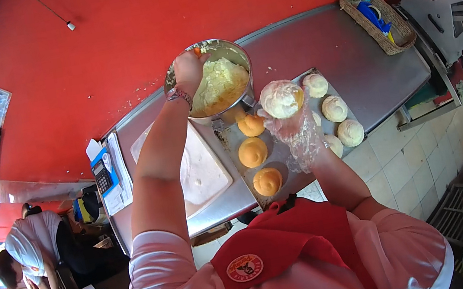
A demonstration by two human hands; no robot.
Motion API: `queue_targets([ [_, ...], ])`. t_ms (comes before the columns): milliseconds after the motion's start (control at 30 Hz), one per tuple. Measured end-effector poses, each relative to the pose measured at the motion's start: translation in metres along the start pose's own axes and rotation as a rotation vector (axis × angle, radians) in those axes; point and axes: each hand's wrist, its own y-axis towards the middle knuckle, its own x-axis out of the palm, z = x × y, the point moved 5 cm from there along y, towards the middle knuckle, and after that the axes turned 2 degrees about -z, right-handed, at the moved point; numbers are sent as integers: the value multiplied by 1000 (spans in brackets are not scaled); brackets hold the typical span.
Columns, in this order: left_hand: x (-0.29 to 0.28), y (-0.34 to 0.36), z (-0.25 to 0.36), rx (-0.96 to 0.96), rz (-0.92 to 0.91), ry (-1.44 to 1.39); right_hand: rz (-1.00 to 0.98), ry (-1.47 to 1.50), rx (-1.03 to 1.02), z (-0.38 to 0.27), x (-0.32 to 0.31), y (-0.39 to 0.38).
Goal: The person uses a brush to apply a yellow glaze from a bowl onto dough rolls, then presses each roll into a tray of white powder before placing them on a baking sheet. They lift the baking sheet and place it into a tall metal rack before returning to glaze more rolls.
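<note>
My right hand [293, 128], in a clear plastic glove or bag, holds up a round bun [281, 98] thickly coated in white. My left hand [189, 73] reaches over the far left rim of a metal bowl [250, 71]. Its fingers are closed, with a bit of orange showing at them; what they grip is mostly hidden. Inside the bowl lies a pale yellow, creamy mass [224, 81]. Below the raised bun is a metal tray [284, 160]. Plain golden buns [253, 152] line its left side, and several white-coated buns [334, 109] sit at its right.
A pale rectangular tub or lid [203, 177] lies left of the tray. Farther left are papers and a calculator [102, 177]. At the table's far right stands a wicker basket [382, 21] with a bottle and tape. Another person [39, 238] bends over at the far left.
</note>
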Motion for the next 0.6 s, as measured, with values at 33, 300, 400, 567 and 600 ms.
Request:
queue_targets([
  [33, 5, 5, 2, -14, -13, -33, 56, -53, -25, -4, -7, 0],
  [300, -61, -20, -11, -315, 196, -1223, 242, 63, -207, -9, -4, 13],
  [400, -103, -60, 45, -216, 202, -1274, 287, 77, -204, -11, 11, 15],
  [567, -137, -227, 180, 1091, 297, -202, 102, 67, -141, 6, -2, 28],
  [600, -144, -232, 182, 1042, 248, -297, 44, 47, -118, 5, -4, 27],
])
